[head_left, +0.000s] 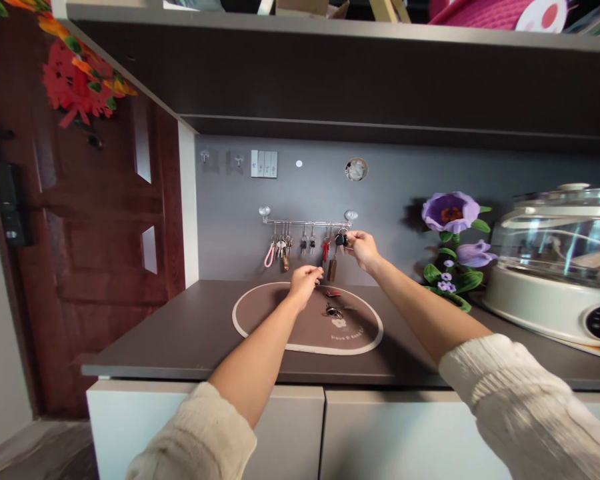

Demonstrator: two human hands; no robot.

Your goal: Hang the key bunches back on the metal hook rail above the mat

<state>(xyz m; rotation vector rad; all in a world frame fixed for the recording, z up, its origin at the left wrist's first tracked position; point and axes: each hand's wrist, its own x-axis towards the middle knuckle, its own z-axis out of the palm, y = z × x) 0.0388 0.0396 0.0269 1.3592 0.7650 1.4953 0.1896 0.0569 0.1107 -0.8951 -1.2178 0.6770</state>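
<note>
Right hand [364, 252], item one: thumb and fingers pinching a black-headed key [345, 240] at the right end of a clear wall-mounted bar rack [307, 223]. Left hand [305, 285], item two: thumb and fingertips pressed together below the rack; whether anything sits between them I cannot tell from my feed.

Containers: one white-based appliance [540, 297] with a see-through upper chamber, at 3 o'clock, a pale looped cord [555, 235] showing through its wall; one dark overhead shelf [300, 73], at 12 o'clock, bearing a magenta woven article [485, 13] towards 1 o'clock.

Surface and room: dark grey-brown countertop [180, 333]; brown rounded mat [260, 313], pale-rimmed, carrying a loose metal key bunch [334, 312]; purple artificial flower [450, 212], at 2 o'clock; reddish-brown panelled door [110, 267], at 9 o'clock.

Positions from the grip: the black-headed key sits at my right fingertips, 1 o'clock from the left hand; red key tag [325, 251], between both hands; pink strap loop [269, 255], 10 o'clock from the left hand; loose bunch, 5 o'clock from the left fingertips.
</note>
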